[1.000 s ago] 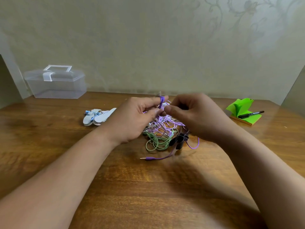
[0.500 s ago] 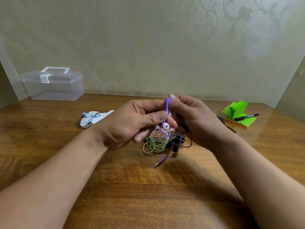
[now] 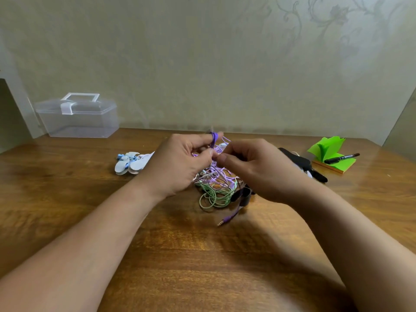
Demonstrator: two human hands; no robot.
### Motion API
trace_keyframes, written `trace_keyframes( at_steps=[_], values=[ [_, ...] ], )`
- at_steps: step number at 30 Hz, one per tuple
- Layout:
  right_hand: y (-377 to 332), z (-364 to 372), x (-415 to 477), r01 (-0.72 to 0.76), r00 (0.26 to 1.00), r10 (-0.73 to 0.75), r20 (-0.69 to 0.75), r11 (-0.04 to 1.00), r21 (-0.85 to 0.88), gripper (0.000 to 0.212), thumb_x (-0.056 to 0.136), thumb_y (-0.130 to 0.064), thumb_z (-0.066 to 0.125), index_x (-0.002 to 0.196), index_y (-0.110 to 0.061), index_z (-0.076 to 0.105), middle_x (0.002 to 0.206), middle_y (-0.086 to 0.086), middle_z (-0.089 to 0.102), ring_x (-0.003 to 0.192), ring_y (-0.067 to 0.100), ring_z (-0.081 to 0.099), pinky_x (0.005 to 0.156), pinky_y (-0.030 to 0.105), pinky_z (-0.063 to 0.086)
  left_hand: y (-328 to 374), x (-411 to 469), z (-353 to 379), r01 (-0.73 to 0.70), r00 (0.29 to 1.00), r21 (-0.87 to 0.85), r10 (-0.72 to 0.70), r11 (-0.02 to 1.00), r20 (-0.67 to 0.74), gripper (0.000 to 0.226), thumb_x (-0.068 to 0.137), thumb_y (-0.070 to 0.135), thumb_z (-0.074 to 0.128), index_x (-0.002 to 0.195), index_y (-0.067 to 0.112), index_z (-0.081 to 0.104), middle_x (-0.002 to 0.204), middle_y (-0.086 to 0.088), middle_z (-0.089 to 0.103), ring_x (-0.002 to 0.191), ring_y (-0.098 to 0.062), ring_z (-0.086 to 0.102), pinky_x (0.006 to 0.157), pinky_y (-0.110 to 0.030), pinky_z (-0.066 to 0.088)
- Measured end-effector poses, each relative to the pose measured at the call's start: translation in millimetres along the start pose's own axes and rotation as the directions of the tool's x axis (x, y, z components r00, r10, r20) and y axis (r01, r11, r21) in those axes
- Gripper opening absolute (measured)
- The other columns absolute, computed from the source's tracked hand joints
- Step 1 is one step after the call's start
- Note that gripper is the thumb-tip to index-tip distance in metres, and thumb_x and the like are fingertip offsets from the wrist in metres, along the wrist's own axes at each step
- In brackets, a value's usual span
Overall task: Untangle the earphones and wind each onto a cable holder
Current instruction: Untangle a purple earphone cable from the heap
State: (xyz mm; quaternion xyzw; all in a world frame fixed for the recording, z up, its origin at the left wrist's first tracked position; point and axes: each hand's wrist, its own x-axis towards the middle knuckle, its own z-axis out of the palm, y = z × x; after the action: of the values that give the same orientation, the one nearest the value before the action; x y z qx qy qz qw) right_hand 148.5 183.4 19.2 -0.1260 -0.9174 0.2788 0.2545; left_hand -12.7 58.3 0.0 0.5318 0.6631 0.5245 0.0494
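A tangle of earphones [image 3: 217,185] lies mid-table: purple, pale pink and green cables knotted together. The purple cable's plug [image 3: 226,220] trails toward me. My left hand [image 3: 180,163] has purple cable [image 3: 213,138] wound round its raised index finger, thumb pressed to the strand. My right hand [image 3: 256,167] pinches the same purple cable right beside the left thumb. A black cable holder [image 3: 242,194] sits at the tangle's right edge, under my right hand. Pale blue and white cable holders [image 3: 130,164] lie left of my left hand.
A clear plastic box [image 3: 77,117] with a white handle stands at the back left by the wall. A green sticky-note pad [image 3: 331,152] with a black marker [image 3: 342,157] on it sits at the right. A black object [image 3: 304,164] lies behind my right wrist.
My hands have moved slightly apart and lifted from the pile. The purple cable now loops round my left index finger again, and the earbud held half a second ago is out of sight.
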Motion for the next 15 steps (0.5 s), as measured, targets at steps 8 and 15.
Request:
trace_keyframes(
  at_steps=[8, 15],
  values=[
    [10, -29, 2, 0.028, 0.998, -0.019, -0.055, 0.987, 0.16, 0.027, 0.091, -0.036, 0.078, 0.086, -0.01, 0.07, 0.059, -0.005, 0.055, 0.053, 0.008, 0.043, 0.047, 0.022, 0.031, 17, -9, -1, 0.022, 0.91, -0.021, -0.012, 1.0, 0.415, 0.03, 0.106, 0.013, 0.056, 0.13, 0.025, 0.07, 0.089, 0.008, 0.075, 0.047, -0.012, 0.047, 0.048, -0.021, 0.042],
    [21, -22, 6, -0.018, 0.997, -0.036, 0.07, 0.761, 0.648, 0.022, 0.086, -0.034, 0.07, 0.077, -0.015, 0.065, 0.062, 0.0, 0.058, 0.049, 0.011, 0.044, 0.047, 0.023, 0.038, 23, -8, -11, 0.206, 0.841, -0.391, 0.041, 0.897, 0.539, 0.026, 0.098, 0.015, 0.059, 0.119, 0.012, 0.074, 0.092, -0.01, 0.075, 0.044, -0.009, 0.041, 0.039, -0.015, 0.035]
  ],
)
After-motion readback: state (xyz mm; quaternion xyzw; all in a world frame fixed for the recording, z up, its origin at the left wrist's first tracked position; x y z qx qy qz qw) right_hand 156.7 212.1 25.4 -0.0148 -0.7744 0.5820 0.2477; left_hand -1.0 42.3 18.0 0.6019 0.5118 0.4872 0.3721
